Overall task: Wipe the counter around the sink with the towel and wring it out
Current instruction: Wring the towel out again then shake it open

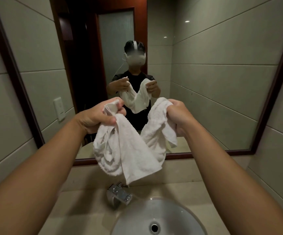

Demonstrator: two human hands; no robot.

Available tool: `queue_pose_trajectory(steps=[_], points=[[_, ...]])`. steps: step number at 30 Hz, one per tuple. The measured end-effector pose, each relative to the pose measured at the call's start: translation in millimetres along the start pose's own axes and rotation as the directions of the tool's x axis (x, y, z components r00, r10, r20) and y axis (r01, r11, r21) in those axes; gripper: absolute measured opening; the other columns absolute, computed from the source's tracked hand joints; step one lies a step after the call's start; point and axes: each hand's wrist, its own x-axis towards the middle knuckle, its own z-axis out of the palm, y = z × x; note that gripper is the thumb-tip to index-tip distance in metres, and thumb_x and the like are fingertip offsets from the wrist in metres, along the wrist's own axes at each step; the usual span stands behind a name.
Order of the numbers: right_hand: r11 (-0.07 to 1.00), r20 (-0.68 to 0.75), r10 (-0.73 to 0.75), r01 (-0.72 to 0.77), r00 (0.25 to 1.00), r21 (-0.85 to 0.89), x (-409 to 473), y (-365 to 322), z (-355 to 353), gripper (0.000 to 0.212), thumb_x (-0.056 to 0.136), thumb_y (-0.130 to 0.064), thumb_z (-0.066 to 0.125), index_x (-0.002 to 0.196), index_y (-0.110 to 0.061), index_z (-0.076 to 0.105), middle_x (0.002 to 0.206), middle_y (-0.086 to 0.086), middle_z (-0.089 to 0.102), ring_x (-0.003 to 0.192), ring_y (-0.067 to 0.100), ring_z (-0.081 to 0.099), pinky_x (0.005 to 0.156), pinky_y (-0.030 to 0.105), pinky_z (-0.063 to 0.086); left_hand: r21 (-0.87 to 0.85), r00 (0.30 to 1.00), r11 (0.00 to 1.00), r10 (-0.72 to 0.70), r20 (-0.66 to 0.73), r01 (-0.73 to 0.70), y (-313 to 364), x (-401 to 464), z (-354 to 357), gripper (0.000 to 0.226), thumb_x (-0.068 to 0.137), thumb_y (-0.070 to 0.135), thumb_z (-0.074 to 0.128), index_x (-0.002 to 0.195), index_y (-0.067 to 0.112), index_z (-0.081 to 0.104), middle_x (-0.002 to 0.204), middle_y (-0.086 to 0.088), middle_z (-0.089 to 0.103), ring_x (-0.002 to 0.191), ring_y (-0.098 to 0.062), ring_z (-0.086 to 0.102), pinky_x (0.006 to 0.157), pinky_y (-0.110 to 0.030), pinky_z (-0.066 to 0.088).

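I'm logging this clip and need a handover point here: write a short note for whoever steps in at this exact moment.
Left hand: grip closed on one bunched end of the white towel.
Right hand: grip closed on the other end.
Towel: held up in the air between both hands, sagging in a loose U above the faucet and the back of the sink, in front of the mirror. It is not twisted.
Done: cannot tell from this view whether the counter has been wiped.
Left: wring the towel, ideally over the sink; wipe around the sink if not yet done.
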Motion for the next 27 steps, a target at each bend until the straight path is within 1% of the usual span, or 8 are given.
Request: queue_pose_trajectory(steps=[4,6,9,13,16,19,24,27], points=[[0.997,0.091,0.01,-0.003,0.996,-0.071,-3,-2,7,0.032,0.077,0.0,0.045,0.086,-0.015,0.072,0.082,0.016,0.072,0.075,0.031,0.067,0.069,0.046,0.057,-0.229,0.994,0.968,0.09,-0.07,-0.104,-8,10,7,0.051,0.06,0.019,0.091,0.092,0.019,0.051,0.084,-0.001,0.047,0.072,-0.014,0.049,0.069,-0.027,0.05],[0.996,0.091,-0.01,0.018,0.996,-0.082,-7,-6,10,0.032,0.08,0.001,0.045,0.091,-0.014,0.071,0.083,0.015,0.071,0.073,0.03,0.066,0.063,0.04,0.054,-0.065,0.931,0.987,0.117,-0.345,-0.149,-8,19,17,0.047,0.055,0.016,0.092,0.081,0.019,0.053,0.076,0.001,0.05,0.064,-0.012,0.049,0.062,-0.024,0.047],[0.986,0.128,-0.082,0.099,0.988,-0.135,-16,-18,18,0.027,0.087,-0.002,0.053,0.105,-0.014,0.069,0.093,0.012,0.071,0.074,0.024,0.066,0.054,0.028,0.052,0.334,0.694,0.938,0.3,-0.654,-0.091,-6,33,42,0.033,0.063,-0.003,0.076,0.08,0.013,0.052,0.071,0.0,0.051,0.06,-0.009,0.049,0.055,-0.02,0.044],[0.986,0.031,-0.153,0.155,0.988,-0.065,-20,-33,39,0.027,0.086,-0.002,0.058,0.109,-0.014,0.064,0.097,0.008,0.068,0.083,0.023,0.066,0.054,0.027,0.05,0.39,0.577,0.913,0.386,-0.72,-0.123,-5,50,75,0.036,0.077,-0.014,0.051,0.1,0.013,0.057,0.083,0.002,0.058,0.065,-0.004,0.059,0.056,-0.025,0.049],[0.993,-0.024,-0.12,0.119,0.993,-0.028,-18,-40,50,0.029,0.084,-0.004,0.06,0.11,-0.015,0.062,0.099,0.009,0.069,0.088,0.027,0.069,0.061,0.035,0.055,0.106,0.706,0.938,0.32,-0.632,-0.331,-9,53,74,0.058,0.078,0.0,0.055,0.13,0.025,0.048,0.122,-0.005,0.056,0.1,-0.018,0.067,0.075,-0.032,0.056],[0.999,0.047,-0.019,0.02,0.999,-0.026,-19,-46,49,0.029,0.086,0.0,0.059,0.113,-0.01,0.062,0.099,0.017,0.069,0.088,0.033,0.071,0.077,0.048,0.061,0.262,0.784,0.929,0.361,-0.504,-0.26,-19,52,68,0.089,0.066,0.023,0.087,0.14,0.036,0.039,0.138,-0.01,0.048,0.117,-0.025,0.061,0.085,-0.035,0.055],[0.924,0.526,0.007,-0.207,0.85,0.322,-27,-41,13,0.043,0.081,0.016,0.051,0.121,0.007,0.06,0.107,0.023,0.068,0.083,0.026,0.073,0.076,0.04,0.061,0.465,0.676,0.879,0.406,-0.615,-0.104,-20,50,70,0.07,0.071,-0.01,0.076,0.13,0.024,0.057,0.114,0.003,0.066,0.097,-0.003,0.067,0.077,-0.015,0.052],[0.839,0.434,-0.052,-0.196,0.899,0.507,-22,-18,-20,0.067,0.062,-0.004,0.074,0.128,-0.011,0.061,0.127,0.008,0.062,0.119,0.024,0.061,0.098,0.044,0.049,0.515,0.506,0.857,0.444,-0.74,0.0,-23,47,58,0.038,0.074,-0.008,0.068,0.098,0.022,0.072,0.088,0.006,0.07,0.08,-0.006,0.066,0.066,-0.016,0.051]])
